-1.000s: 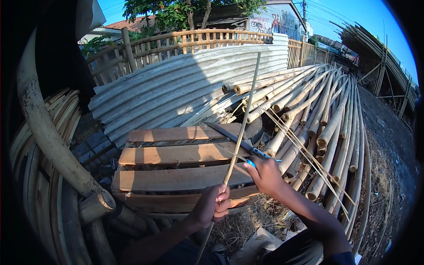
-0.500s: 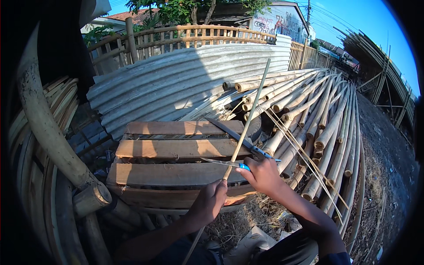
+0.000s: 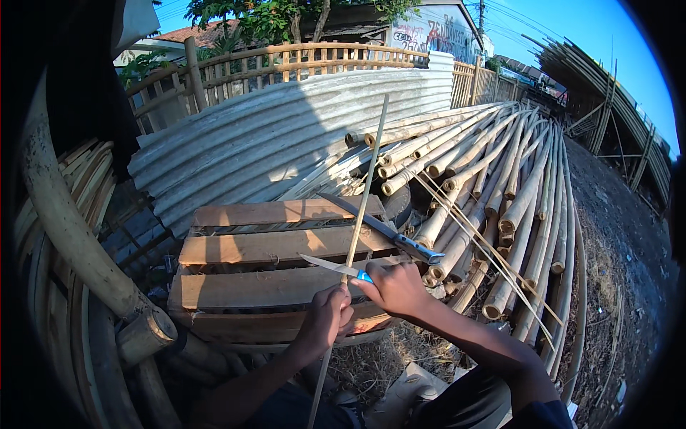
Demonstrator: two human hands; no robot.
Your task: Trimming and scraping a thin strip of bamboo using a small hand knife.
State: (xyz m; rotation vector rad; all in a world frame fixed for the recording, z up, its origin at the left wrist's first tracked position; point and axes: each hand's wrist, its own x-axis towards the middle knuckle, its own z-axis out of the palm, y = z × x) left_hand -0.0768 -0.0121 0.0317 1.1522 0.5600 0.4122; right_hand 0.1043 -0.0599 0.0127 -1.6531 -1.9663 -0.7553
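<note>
Since the earlier frame the thin bamboo strip (image 3: 364, 189) has tipped more upright over the wooden pallet (image 3: 271, 247). The left hand (image 3: 327, 319) is closed round it low down, the right hand (image 3: 395, 286) clenched on a blue-handled knife (image 3: 334, 267) — blade pointing left across the strip. Shaving cleanly probably calls for a shallow blade angle and a firm left grip — both wrists sit close together, forearms rising from the near edge.

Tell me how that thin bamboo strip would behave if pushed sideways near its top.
The bamboo strip is long and very thin, held only low down by the left hand, so it would probably flex and spring back. It looks light, and likely splintery where the knife shaves it.
</note>
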